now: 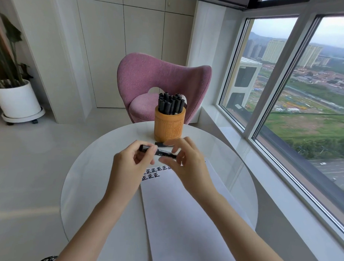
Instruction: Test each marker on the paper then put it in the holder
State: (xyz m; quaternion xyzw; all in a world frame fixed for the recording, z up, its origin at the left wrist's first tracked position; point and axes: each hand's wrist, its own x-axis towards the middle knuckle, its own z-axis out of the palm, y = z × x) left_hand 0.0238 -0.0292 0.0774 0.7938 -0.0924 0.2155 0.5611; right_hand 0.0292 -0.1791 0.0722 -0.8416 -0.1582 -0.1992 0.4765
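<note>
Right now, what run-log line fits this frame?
left hand grips black plastic marker; right hand pinches its other end; over marked white paper sheet; tan carved cylindrical holder holds markers; spare marker lies beside holder

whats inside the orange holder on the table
Black markers stand bunched upright in the holder, their top ends above the rim. Its wall hides their lower halves and the bottom, and they overlap too much to count.

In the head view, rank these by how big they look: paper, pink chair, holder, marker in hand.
Largest to smallest:
1. paper, though it lies nearest the camera, so its lead over the chair is only apparent
2. chair
3. holder
4. marker
</note>
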